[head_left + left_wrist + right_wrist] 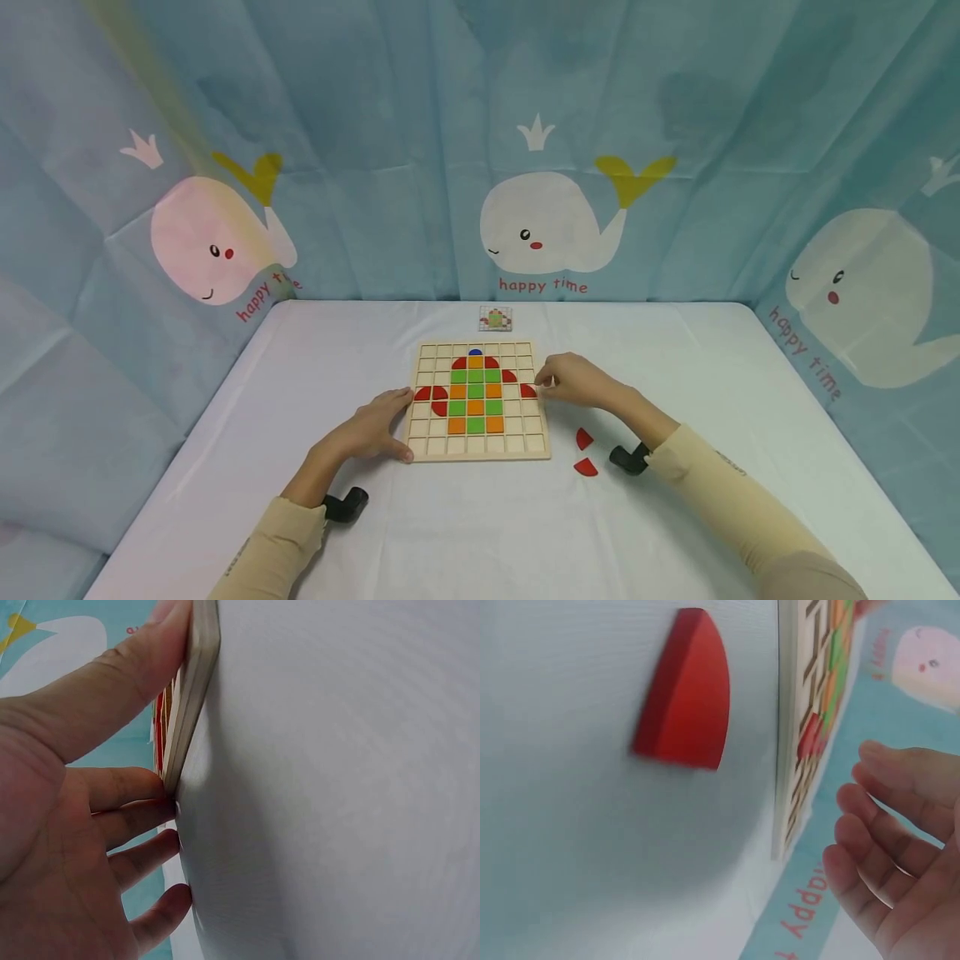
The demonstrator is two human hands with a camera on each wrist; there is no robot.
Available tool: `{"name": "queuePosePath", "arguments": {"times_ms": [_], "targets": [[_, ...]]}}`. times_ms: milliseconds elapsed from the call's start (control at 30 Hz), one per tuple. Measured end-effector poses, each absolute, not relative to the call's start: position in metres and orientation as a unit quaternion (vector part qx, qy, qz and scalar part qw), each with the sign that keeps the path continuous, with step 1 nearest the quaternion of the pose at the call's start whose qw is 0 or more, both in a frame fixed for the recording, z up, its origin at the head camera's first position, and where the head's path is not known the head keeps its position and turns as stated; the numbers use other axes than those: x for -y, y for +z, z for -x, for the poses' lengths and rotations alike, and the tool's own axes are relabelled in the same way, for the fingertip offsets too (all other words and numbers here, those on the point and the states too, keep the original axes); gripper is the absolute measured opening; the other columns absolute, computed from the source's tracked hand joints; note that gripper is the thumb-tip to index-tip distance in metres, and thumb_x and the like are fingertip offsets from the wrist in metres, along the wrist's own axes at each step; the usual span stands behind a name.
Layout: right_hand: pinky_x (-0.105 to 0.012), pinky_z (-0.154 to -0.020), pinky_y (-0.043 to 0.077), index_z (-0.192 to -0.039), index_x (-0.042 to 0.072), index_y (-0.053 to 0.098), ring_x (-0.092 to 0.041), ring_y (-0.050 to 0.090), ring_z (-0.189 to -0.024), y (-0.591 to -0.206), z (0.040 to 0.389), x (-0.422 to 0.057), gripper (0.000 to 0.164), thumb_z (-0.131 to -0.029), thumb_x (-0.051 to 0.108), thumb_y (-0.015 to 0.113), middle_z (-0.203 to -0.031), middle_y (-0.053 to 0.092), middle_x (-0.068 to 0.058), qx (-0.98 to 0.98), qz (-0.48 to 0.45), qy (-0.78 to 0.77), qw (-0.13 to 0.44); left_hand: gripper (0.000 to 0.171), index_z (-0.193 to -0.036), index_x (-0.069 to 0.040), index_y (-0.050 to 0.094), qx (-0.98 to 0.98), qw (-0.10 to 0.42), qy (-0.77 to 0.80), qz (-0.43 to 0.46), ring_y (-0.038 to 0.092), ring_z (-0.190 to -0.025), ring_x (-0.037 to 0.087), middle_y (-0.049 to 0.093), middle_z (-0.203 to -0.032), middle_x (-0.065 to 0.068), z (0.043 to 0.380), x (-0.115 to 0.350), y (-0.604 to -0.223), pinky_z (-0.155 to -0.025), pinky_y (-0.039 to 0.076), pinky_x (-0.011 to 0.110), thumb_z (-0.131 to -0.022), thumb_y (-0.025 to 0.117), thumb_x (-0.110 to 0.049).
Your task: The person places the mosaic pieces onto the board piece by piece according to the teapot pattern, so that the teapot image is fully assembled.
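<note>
A square wooden grid board (480, 457) lies on the table, with green, orange, red and blue tiles set in its cells. My left hand (377, 427) rests at its left side, fingers straight along the edge and thumb (120, 682) against the near corner. By the right edge hovers my right hand (581, 381), its fingers loosely bent and nothing between them in the right wrist view. Close to those fingertips, a red quarter-circle tile (528, 391) sits in an edge cell. Two loose red quarter-circle tiles, one nearer the board (584, 438) and one closer to me (586, 467), lie to its right.
Behind the board lies a small pattern card (496, 318) printed with a similar coloured figure. A white cloth covers the table (480, 533). Blue curtains (360, 233) with whale prints stand at the back and both sides. Black camera mounts sit at both wrists.
</note>
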State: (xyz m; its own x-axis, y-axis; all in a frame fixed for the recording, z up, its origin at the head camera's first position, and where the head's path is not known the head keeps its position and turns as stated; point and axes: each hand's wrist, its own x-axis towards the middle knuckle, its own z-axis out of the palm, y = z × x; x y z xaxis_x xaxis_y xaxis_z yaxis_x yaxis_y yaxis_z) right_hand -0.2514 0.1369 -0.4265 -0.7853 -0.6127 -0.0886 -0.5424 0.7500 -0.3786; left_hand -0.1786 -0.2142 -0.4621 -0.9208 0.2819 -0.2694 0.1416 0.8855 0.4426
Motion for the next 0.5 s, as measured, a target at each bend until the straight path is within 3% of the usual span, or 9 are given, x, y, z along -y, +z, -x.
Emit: {"name": "queuePosePath", "arguments": {"times_ms": [333,500], "targets": [[-0.027,-0.074,0.052,-0.1,0.01,0.077,-0.011,0.058,-0.082,-0.425,0.224,-0.172,0.015,-0.086,0.01,0.07,-0.091,0.067,0.003,-0.933,0.301,-0.165,0.108,0.108,-0.151,-0.001,0.032,-0.956,0.167,0.211,-0.113,0.023,-0.147,0.042,0.029,-0.158,0.02,0.179,0.215,-0.462,-0.115,0.023,0.063,-0.065,0.089,-0.033],[-0.025,-0.07,0.05,-0.098,0.01,0.077,-0.009,0.055,-0.078,-0.432,0.21,-0.183,0.013,-0.086,0.014,0.071,-0.087,0.065,0.005,-0.938,0.279,-0.173,0.114,0.108,-0.151,0.0,0.032,-0.955,0.166,0.217,-0.117,0.022,-0.147,0.043,0.029,-0.158,0.02,0.18,0.216,-0.462,-0.115,0.022,0.064,-0.065,0.089,-0.032]]}}
